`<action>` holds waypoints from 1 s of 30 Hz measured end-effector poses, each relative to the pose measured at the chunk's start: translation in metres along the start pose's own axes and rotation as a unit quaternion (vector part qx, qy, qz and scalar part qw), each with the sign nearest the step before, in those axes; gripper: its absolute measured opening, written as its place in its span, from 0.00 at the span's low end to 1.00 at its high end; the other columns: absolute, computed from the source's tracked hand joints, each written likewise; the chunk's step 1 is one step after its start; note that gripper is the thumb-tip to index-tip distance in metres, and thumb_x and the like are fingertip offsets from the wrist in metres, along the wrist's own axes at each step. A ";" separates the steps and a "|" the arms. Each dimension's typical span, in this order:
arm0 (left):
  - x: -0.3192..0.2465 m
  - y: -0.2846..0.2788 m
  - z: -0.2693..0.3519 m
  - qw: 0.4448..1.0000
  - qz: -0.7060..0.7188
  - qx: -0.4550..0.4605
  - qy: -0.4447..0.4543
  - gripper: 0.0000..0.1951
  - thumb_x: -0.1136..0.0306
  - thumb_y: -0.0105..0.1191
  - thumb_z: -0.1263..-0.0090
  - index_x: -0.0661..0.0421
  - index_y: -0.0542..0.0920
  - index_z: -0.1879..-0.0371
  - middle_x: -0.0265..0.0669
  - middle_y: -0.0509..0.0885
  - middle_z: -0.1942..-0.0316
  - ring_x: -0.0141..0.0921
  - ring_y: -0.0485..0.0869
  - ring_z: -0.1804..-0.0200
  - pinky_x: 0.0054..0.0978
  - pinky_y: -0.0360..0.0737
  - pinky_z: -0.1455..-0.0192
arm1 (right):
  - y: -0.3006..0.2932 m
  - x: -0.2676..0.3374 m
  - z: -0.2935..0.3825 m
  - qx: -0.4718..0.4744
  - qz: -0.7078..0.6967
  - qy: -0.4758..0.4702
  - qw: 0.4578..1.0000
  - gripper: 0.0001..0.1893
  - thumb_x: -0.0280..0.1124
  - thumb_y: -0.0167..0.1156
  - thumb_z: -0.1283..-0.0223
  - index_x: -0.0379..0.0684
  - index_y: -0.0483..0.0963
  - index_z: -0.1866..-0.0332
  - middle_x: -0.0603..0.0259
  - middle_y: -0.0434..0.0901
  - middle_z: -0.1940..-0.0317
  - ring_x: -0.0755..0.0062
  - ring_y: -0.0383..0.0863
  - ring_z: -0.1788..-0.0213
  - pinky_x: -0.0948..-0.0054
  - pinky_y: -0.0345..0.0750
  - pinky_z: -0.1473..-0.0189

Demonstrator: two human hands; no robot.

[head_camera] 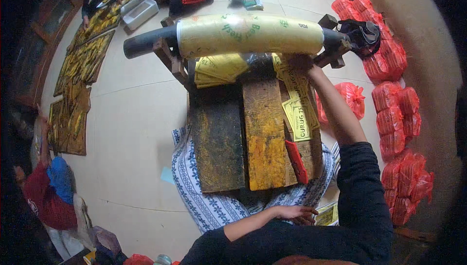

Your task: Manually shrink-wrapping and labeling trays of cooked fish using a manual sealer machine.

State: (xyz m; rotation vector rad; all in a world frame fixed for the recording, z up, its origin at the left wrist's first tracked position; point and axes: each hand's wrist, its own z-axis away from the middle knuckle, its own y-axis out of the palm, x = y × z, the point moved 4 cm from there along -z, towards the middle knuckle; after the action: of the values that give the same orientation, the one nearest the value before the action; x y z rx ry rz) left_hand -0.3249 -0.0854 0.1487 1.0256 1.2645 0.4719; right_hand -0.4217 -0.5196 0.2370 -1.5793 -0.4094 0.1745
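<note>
A large roll of cling film (250,35) lies across a dark pipe on a wooden stand before me. My right hand (304,62) reaches under its right end, by yellow printed paper labels (297,115); its fingers are in shadow and mostly hidden. My left hand (297,214) is low near my lap, fingers loosely spread, with nothing visible in it. Just right of its fingertips is a flat pack (326,214) with yellow contents. Between the hands are a dark board (217,141) and a worn, yellow-stained wooden block (264,137). A red strip-like object (296,162) rests beside the block.
More yellow labels (219,68) are fanned at the stand's left. Red plastic-bagged packs (392,119) line the right wall. At left are trays of yellowish pieces (85,58), a white container (140,15) and a person in a red shirt (51,203). Others sit at the top.
</note>
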 end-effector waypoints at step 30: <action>0.018 0.000 -0.005 0.999 0.017 -0.041 0.009 0.27 0.52 0.40 0.33 0.50 0.53 0.38 0.33 0.67 0.44 0.27 0.71 0.47 0.24 0.70 0.48 | 0.003 0.036 0.089 -0.132 -0.077 0.054 0.987 0.19 0.31 0.49 0.47 0.37 0.65 0.48 0.47 0.67 0.49 0.51 0.65 0.46 0.64 0.65 0.45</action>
State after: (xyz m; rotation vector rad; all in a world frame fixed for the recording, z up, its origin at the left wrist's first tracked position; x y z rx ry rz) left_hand -0.3248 -0.0696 0.1386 0.9778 1.2358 0.5561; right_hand -0.4204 -0.4234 0.2343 -1.7992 -0.4828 -0.0881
